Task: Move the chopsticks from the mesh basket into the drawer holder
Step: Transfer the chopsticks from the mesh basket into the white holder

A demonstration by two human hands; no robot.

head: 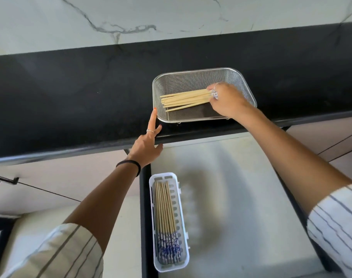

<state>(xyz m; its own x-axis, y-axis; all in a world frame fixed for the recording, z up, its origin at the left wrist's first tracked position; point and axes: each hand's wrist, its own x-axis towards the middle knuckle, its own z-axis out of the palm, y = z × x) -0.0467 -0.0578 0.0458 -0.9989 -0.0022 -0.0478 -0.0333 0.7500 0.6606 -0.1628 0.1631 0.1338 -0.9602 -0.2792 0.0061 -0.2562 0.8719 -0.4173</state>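
A steel mesh basket (191,77) sits on the black counter near its front edge. Several pale wooden chopsticks (183,99) lie fanned inside it, tips pointing left. My right hand (227,101) reaches into the basket and closes on their blue-patterned ends. My left hand (147,143) rests at the counter's edge, fingers spread, its forefinger tip touching the basket's left front corner. Below, in the open drawer, a white slotted holder (181,209) has several chopsticks (165,209) lying lengthwise in it, blue ends toward me.
The black counter (70,97) runs across the view under a white marbled wall (111,17). The open drawer (241,197) has a pale liner; the holder stands along its left side. Cabinet fronts flank the drawer on both sides.
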